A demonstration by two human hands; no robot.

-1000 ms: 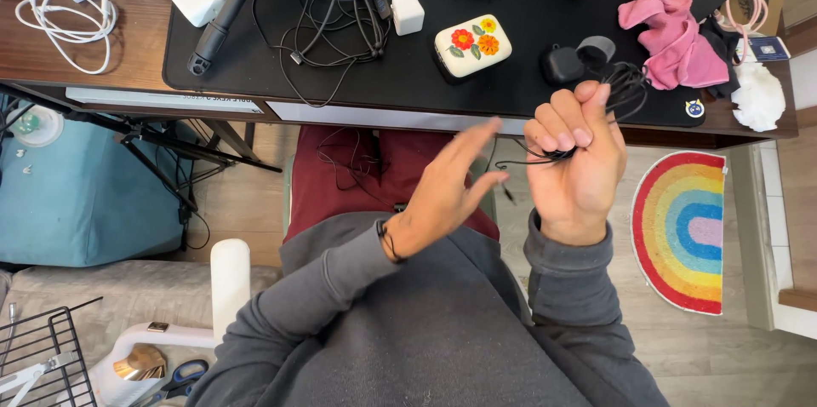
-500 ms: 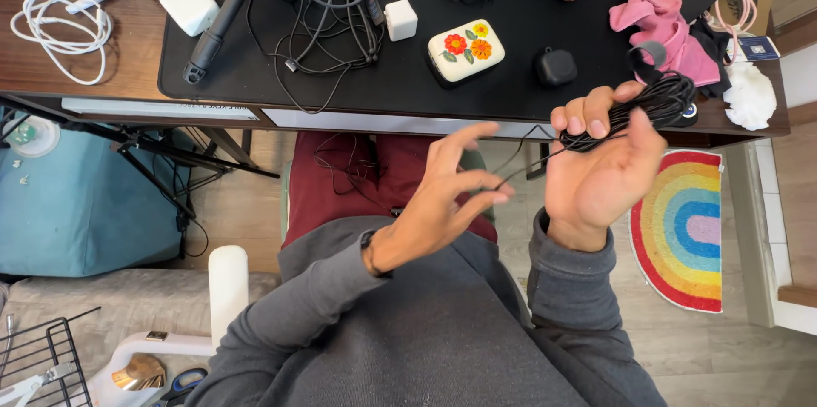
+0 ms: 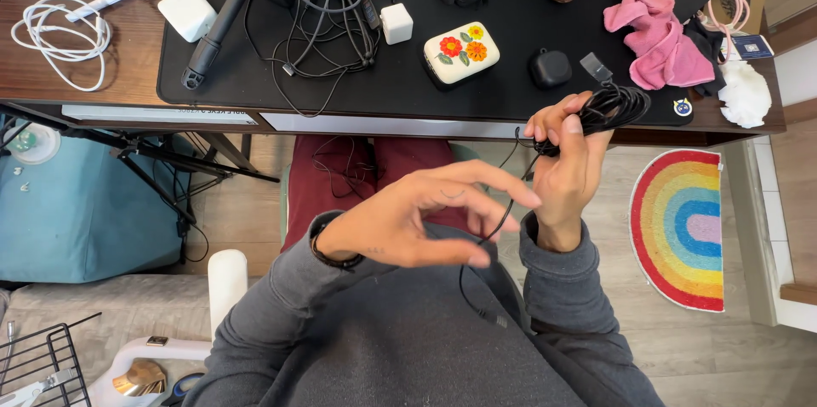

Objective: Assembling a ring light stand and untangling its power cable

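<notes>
Black cable [image 3: 614, 106] was bunched in a coil at the fingertips of the right hand [image 3: 565, 167], which was clenched around it just off the front edge of the desk [image 3: 51, 83]. A loose strand ran down from the coil, past the right wrist, to the left hand [image 3: 417, 218]. That hand was held over the lap with the strand pinched between thumb and fingers; the free end hung below it against the grey sweatshirt [image 3: 408, 347].

On the black mat [image 3: 511, 75] behind the coil lay a small black case [image 3: 550, 68], well clear of the hand. A flowered white case [image 3: 461, 52] sat to its left, and a pink cloth [image 3: 659, 37] to its right. Further left on the mat were a white cube charger [image 3: 397, 23] and a tangle of dark wires [image 3: 328, 24]. A white cable [image 3: 59, 28] lay coiled on the bare wood at the far left. A rainbow rug [image 3: 679, 228] was on the floor beside the right arm.
</notes>
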